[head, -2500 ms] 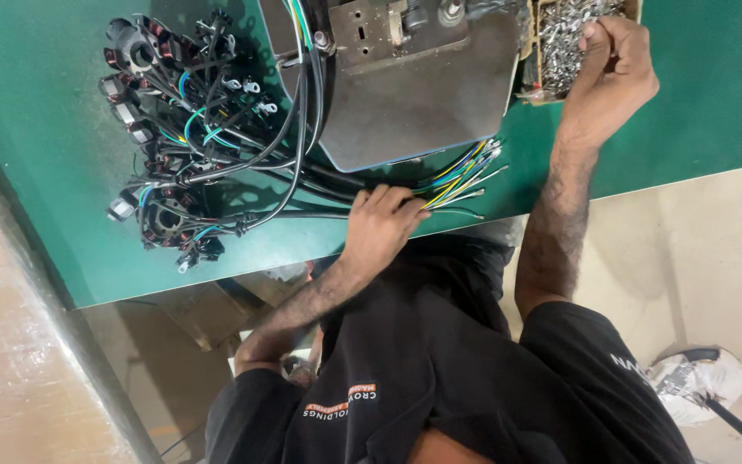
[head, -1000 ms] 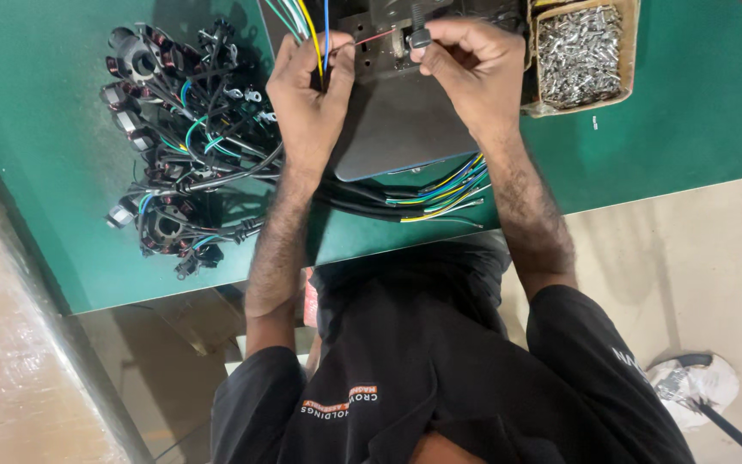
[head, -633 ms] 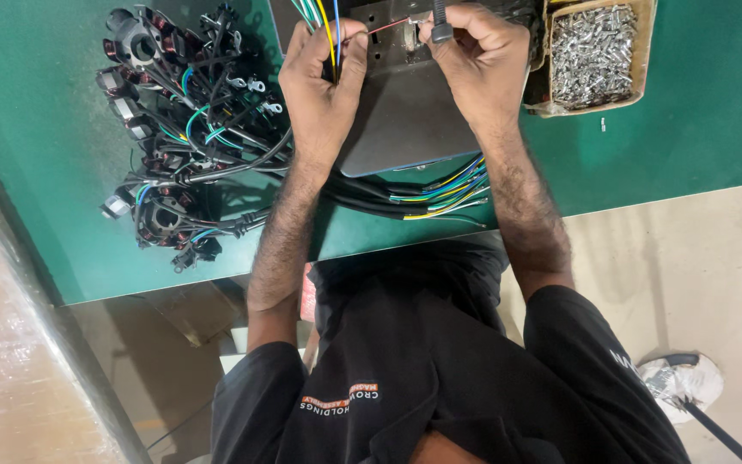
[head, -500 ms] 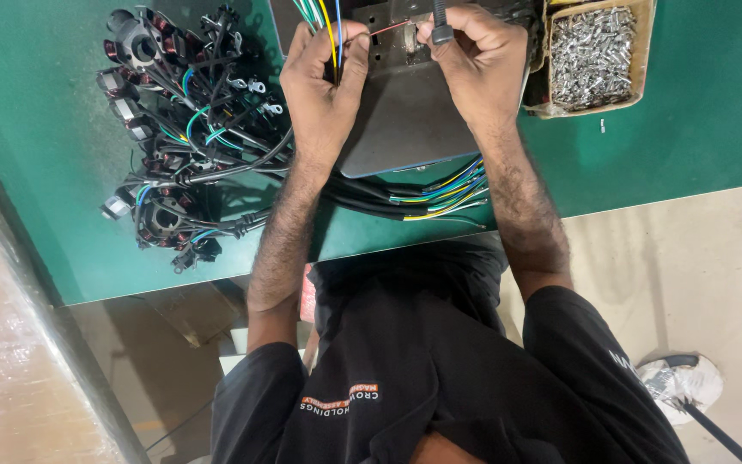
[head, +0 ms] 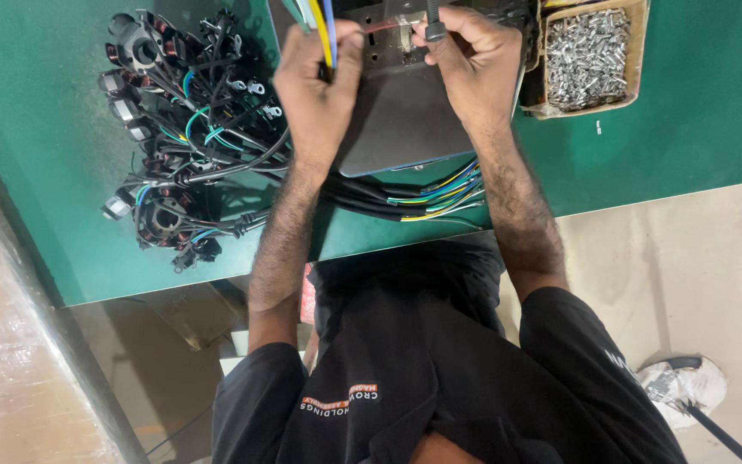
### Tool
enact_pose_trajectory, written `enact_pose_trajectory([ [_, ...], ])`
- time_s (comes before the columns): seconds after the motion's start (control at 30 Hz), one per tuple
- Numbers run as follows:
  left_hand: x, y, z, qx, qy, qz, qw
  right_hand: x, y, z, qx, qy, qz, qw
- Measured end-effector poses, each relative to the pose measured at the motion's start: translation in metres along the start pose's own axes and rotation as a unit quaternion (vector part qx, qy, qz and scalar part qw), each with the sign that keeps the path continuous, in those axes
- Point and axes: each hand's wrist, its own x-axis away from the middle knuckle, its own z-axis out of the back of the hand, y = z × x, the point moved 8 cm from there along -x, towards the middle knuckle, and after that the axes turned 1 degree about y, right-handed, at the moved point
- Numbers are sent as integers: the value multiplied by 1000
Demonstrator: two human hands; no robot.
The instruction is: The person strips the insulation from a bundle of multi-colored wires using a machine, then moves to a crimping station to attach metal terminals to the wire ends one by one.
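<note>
Thin red wire pinched between left hand and right hand, over flat grey metal plate, green table.

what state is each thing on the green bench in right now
left hand: closed on a bunch of coloured wires
right hand: pinching a red wire at the metal machine
cardboard box: open, full of small metal pieces
pile of wired coils: tangled, lying untouched on the green bench

Green table: coil harnesses, terminal box.
</note>
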Motion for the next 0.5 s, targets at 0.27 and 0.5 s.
enact_pose_trajectory([
  [0.27, -8, -14, 49, -110, 181, 53, 976, 46, -41, 92, 281, 58, 19, 958],
  [0.5, 12, 10, 23, -198, 108, -23, 974, 55, -27, 129, 508, 93, 29, 856],
])
